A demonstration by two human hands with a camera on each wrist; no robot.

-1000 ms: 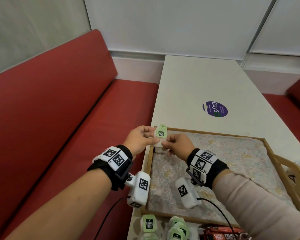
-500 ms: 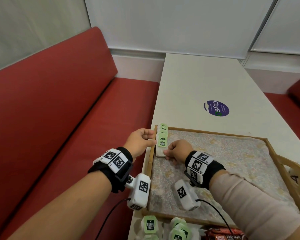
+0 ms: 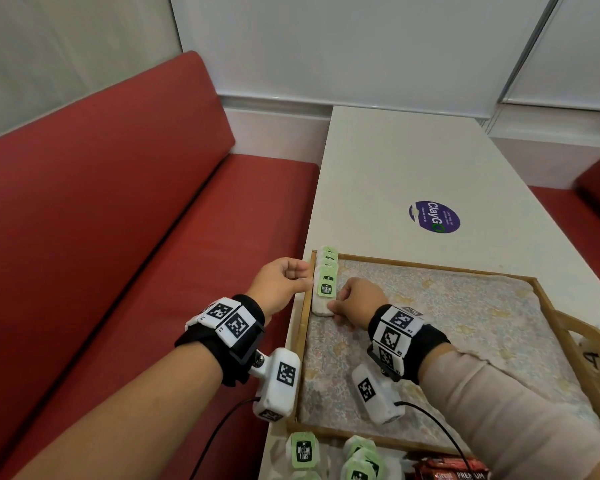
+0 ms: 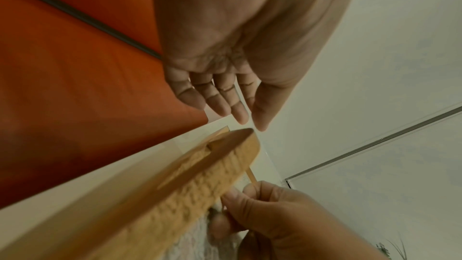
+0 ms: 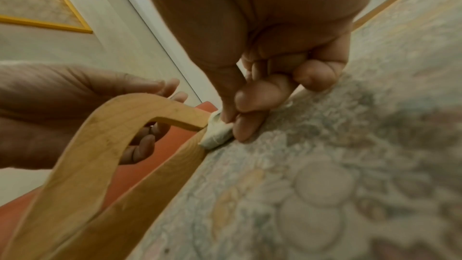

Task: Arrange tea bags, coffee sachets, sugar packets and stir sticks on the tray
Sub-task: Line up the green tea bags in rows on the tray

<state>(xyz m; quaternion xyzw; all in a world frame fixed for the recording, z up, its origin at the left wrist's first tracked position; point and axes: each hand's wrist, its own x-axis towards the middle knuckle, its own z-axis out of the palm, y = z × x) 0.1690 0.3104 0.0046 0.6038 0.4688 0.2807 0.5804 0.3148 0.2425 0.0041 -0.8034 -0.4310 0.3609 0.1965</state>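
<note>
Left hand (image 3: 281,284) now outside the tray's left rim (image 3: 303,327), fingers loosely curled, holding nothing; a second ago it shared the tea bag held above the corner. That tea bag (image 3: 323,296) now lies down on the liner as the nearest of a row (image 3: 328,263) along the left rim. Right hand (image 3: 355,301) pinches its near end, seating it. Judged: tea-bag row started, not finished. Tray (image 3: 542,299) holds only that row; more tea bags (image 3: 359,457) and red sachets (image 3: 454,471) wait on the table near the front rim; sugar and sticks unseen

Left hand (image 3: 282,281) loosely curled, holding nothing; right hand (image 3: 355,299) has fingers pinched together.
</note>
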